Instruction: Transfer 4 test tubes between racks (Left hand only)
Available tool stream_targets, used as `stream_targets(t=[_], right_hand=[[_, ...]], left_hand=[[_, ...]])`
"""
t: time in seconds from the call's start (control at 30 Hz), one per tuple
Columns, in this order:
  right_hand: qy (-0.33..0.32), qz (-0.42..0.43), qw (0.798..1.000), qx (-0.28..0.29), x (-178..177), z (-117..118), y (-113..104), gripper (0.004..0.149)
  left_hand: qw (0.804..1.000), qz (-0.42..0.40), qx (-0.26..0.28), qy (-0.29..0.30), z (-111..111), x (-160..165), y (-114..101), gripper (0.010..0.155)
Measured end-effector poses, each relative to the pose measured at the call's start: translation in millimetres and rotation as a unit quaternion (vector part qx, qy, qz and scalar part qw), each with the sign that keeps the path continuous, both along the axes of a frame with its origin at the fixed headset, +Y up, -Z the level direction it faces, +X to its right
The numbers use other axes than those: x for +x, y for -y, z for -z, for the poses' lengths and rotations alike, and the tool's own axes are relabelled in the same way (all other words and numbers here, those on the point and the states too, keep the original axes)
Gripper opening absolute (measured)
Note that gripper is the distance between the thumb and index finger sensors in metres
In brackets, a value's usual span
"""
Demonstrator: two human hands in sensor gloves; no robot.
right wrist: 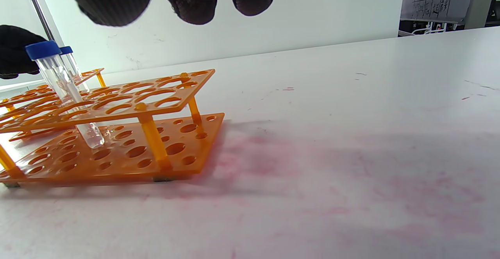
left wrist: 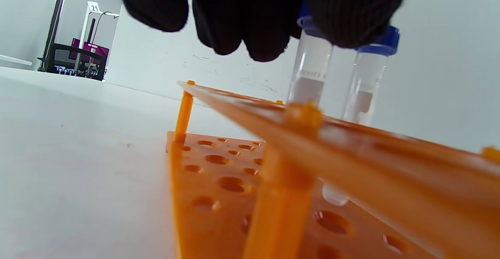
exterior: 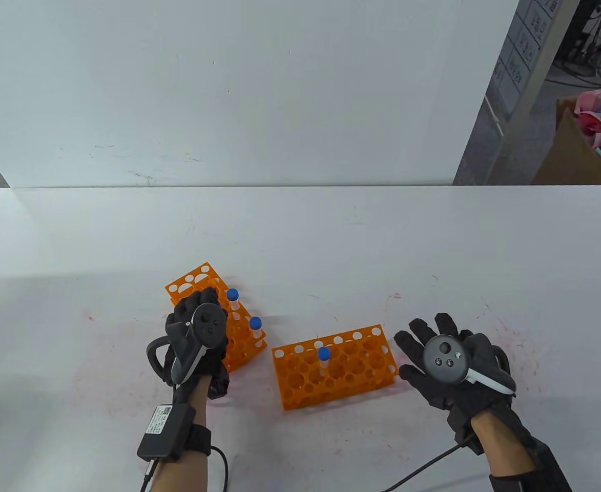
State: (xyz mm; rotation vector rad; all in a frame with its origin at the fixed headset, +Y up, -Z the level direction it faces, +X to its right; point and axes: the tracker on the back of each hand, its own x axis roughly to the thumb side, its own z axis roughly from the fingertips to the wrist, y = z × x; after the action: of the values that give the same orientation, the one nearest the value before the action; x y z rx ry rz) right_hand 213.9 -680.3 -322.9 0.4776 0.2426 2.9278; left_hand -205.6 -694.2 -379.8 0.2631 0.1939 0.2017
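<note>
Two orange test tube racks stand on the white table. The left rack [exterior: 223, 328] holds blue-capped tubes: two stand free [exterior: 232, 297] [exterior: 255, 325]. My left hand [exterior: 210, 305] is over this rack, fingers curled down. In the left wrist view my left hand [left wrist: 297, 28] pinches the blue cap of a tube [left wrist: 310, 75] that still stands in the rack [left wrist: 351, 145]; another tube [left wrist: 365, 87] is just behind it. The right rack [exterior: 336, 366] holds one tube [exterior: 324, 355], also in the right wrist view [right wrist: 58, 79]. My right hand [exterior: 428, 338] rests flat, empty, beside the right rack.
A white wall panel [exterior: 239, 92] stands behind the table. The table [exterior: 331, 241] has faint pink stains. A cable [exterior: 423, 466] trails from my right wrist. A cardboard box [exterior: 582, 154] stands off the table at the far right.
</note>
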Motion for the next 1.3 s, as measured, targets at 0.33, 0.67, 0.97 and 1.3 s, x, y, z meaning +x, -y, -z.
stream_targets(t=[0.33,0.67,0.97,1.3], right_hand=[[-0.001,0.004,1.0,0.01,1,-1,-1,0.064],[-0.001,0.0,1.0,0.008,1,-2,0,0.064],[0.0,-0.001,1.0,0.004,1,-3,0,0.064],[-0.001,-0.002,1.0,0.004,1,-3,0,0.064]], left_hand=[[1.0,-0.003,0.023,0.004,-3,-1,-7,0.057],[0.997,-0.024,0.065,0.024,-14,2,-23,0.056],[0.994,-0.03,0.092,0.041,-27,1,-34,0.055],[0.991,0.006,0.109,0.071,-40,11,-46,0.056]])
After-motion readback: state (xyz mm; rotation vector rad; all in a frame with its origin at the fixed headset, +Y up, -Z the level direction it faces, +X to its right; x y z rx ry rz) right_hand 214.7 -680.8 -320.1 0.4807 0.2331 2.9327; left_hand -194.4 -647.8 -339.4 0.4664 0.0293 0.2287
